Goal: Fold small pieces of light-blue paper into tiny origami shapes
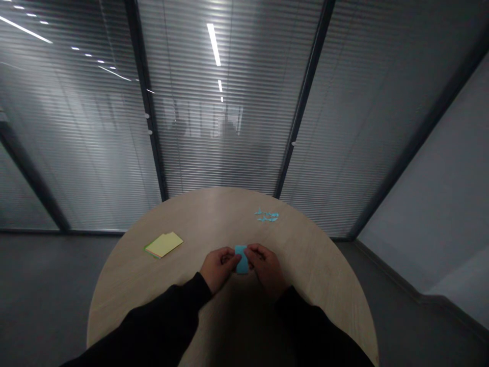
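Between my two hands is a small blue piece of paper point(241, 265), roughly rectangular and taller than wide, above the near middle of the round table point(214, 209). My left hand point(219, 267) pinches its left edge, thumb on top. From the other side, my right hand point(265, 267) grips the upper right edge between thumb and fingers. The fingers beneath the paper are hidden. Beyond my right hand lies a loose group of small light-blue paper pieces point(268, 216), too small to make out in detail.
A stack of yellow paper sheets point(166, 244), with green and orange edges showing, rests on the table's left side. Behind the table stands a glass partition with blinds point(221, 158) in dark frames. A pale wall point(435, 219) rises at the right.
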